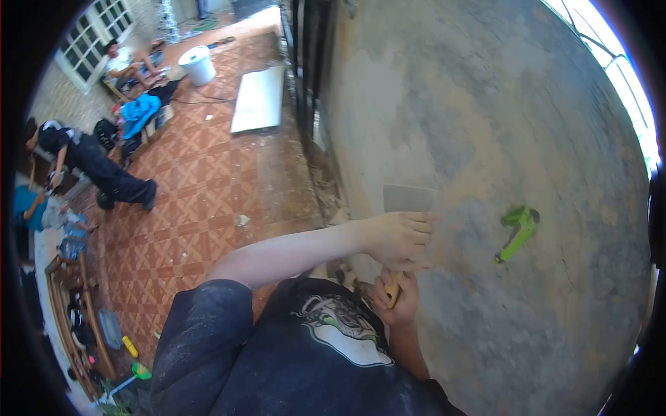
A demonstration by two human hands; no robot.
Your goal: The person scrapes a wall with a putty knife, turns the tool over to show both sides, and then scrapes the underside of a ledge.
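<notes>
Both hands wrapped on scraper [408, 201]: left hand [399, 239] above, right hand [395, 299] gripping wooden handle. Better to keep blade flat, probably touching wall [499, 125], pressing evenly.

Patterned terracotta tile floor [201, 187], white bucket [199, 64], pale flat board [259, 99], blue cloth heap [141, 111]

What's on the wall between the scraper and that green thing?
Nothing: in the head view, only bare grey wall lies between the scraper and the green thing.
</notes>
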